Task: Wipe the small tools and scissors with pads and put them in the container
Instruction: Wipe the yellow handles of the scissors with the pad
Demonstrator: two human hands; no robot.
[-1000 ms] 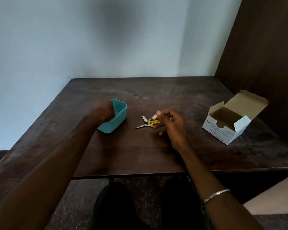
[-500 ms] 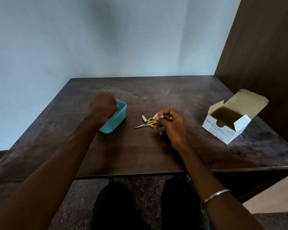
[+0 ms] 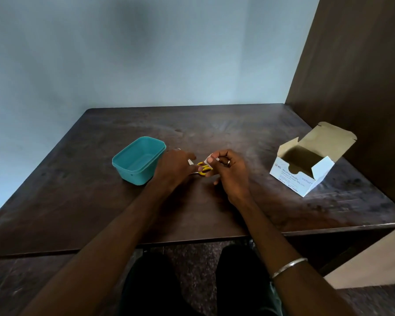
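Note:
Small scissors with yellow handles (image 3: 203,168) lie on the dark wooden table (image 3: 214,208), between my two hands. My left hand (image 3: 176,167) reaches over their blades with fingers stretched forward, hiding the blades. A bit of a small metal tool (image 3: 189,162) shows at its fingertips. My right hand (image 3: 229,171) pinches a white pad (image 3: 209,159) between thumb and fingers just right of the handles. The teal plastic container (image 3: 138,160) stands open to the left of my left hand, and I see nothing inside it.
An open white cardboard box of alcohol swabs (image 3: 306,169) stands on the table's right side, flap raised. A dark wooden panel (image 3: 351,87) rises along the right edge and a pale wall stands behind the table. My knees are below the near edge.
My left hand has left the teal container and moved right, over the scissors' blades. My right hand has stayed by the handles, holding the pad.

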